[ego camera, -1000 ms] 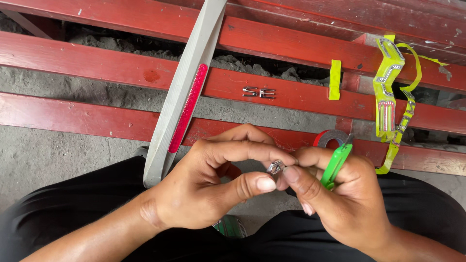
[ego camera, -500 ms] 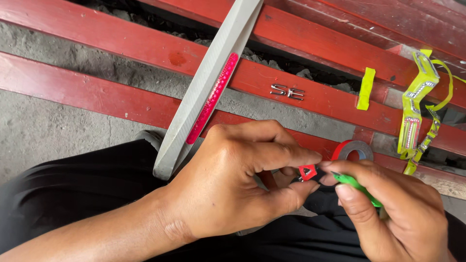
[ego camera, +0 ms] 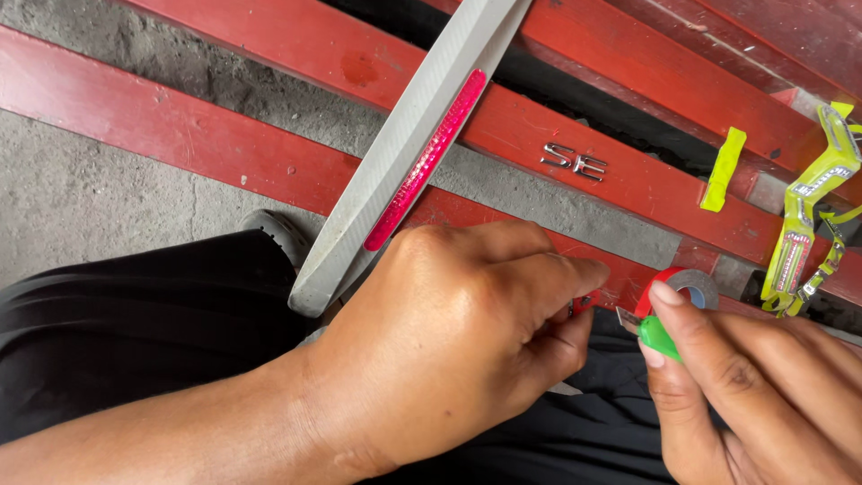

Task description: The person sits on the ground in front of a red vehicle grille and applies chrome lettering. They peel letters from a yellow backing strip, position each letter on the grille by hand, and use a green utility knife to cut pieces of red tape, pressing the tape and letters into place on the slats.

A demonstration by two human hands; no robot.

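Since the earlier frame the view has closed in and the left hand [ego camera: 449, 346] has rolled over the work, so its knuckles now hide most of the small red piece [ego camera: 584, 303] that showed plainly between the fingers before; only a red sliver peeks out at the fingertips. The left grip is closed, pinching that piece between thumb and forefinger. The right hand [ego camera: 763, 386] has drawn a little apart to the lower right, its grip closed around a green-handled cutter [ego camera: 655, 334] whose short metal blade points at the red piece — close to it, though whether they touch cannot be told.

Just behind the cutter a red roll of tape [ego camera: 687, 286] lies on the red slatted worktop [ego camera: 206, 144]. A long grey trim panel [ego camera: 404, 153] with a pink reflector strip leans across the slats, its lower end just beside the left wrist. Farther back on a slat sit two small chrome letters [ego camera: 575, 163], and to the right of them a yellow-green strip [ego camera: 724, 168] and a yellow-green plastic part [ego camera: 808, 216] with silvery panels. Black trousers [ego camera: 135, 350] fill the lower frame, above grey concrete floor [ego camera: 63, 198].
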